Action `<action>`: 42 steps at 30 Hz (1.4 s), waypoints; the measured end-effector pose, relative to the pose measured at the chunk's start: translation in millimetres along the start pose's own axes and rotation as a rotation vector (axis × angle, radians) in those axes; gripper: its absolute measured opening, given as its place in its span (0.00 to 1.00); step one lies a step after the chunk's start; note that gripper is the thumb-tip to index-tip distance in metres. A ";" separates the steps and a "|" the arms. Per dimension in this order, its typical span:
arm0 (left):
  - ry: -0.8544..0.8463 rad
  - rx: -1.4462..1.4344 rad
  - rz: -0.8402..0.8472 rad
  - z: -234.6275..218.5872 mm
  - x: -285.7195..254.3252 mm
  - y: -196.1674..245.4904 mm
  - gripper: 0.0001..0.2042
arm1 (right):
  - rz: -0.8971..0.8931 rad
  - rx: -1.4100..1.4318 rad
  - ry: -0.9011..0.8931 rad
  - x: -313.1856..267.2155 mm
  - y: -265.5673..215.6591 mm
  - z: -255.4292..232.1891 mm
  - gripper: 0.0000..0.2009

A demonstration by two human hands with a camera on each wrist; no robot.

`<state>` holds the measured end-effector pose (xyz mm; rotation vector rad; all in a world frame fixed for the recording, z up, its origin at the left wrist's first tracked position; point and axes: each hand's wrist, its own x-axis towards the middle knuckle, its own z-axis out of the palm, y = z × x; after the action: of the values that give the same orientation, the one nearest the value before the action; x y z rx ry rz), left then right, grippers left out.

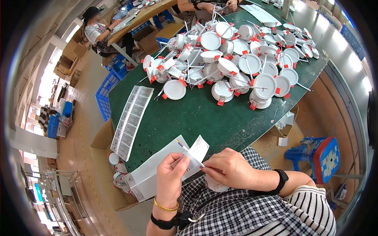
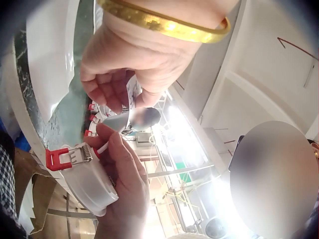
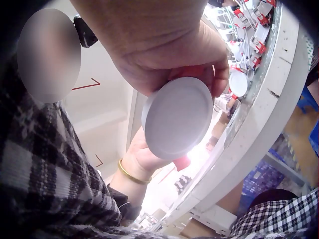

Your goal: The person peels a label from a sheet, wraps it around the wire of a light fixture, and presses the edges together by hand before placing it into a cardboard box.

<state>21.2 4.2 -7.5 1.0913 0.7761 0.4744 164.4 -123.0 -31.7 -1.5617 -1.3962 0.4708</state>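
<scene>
My left hand point(image 1: 170, 177) pinches a small white printed label point(image 1: 199, 147) between thumb and fingers. Colored bare wire ends stick out just beyond these fingers. My right hand point(image 1: 232, 168) pinches the white cable point(image 2: 103, 148) of a round downlight point(image 2: 89, 180) close to the lamp body. The downlight hangs below that hand, its smooth white face point(image 3: 178, 119) showing in the right wrist view. A red spring clip point(image 2: 59, 159) stands out from its side. Under the left hand lies a pale label backing sheet point(image 1: 151, 171) at the table's edge.
Many similar downlights point(image 1: 210, 40) are heaped across the green table point(image 1: 169, 118). A printed label sheet point(image 1: 132, 122) lies on the left. Below the edge, a cardboard box point(image 1: 103, 143) holds more lamps. A blue stool point(image 1: 315, 159) stands right; another person's hands point(image 1: 206, 7) work opposite.
</scene>
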 end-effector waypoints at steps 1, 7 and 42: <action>-0.004 0.007 0.003 -0.1 0.2 0.1 0.07 | 0.000 -0.001 0.000 0.0 0.3 0.1 0.07; 0.000 0.016 -0.006 1.1 0.1 2.1 0.07 | 0.006 0.003 -0.005 0.3 0.0 -0.3 0.07; 0.007 0.071 0.106 14.2 3.8 3.3 0.07 | -0.014 0.352 0.043 12.9 3.5 -5.5 0.10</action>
<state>34.5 -0.4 -2.2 1.2020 0.7481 0.5439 174.2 -112.9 -28.1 -1.2683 -1.2151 0.6338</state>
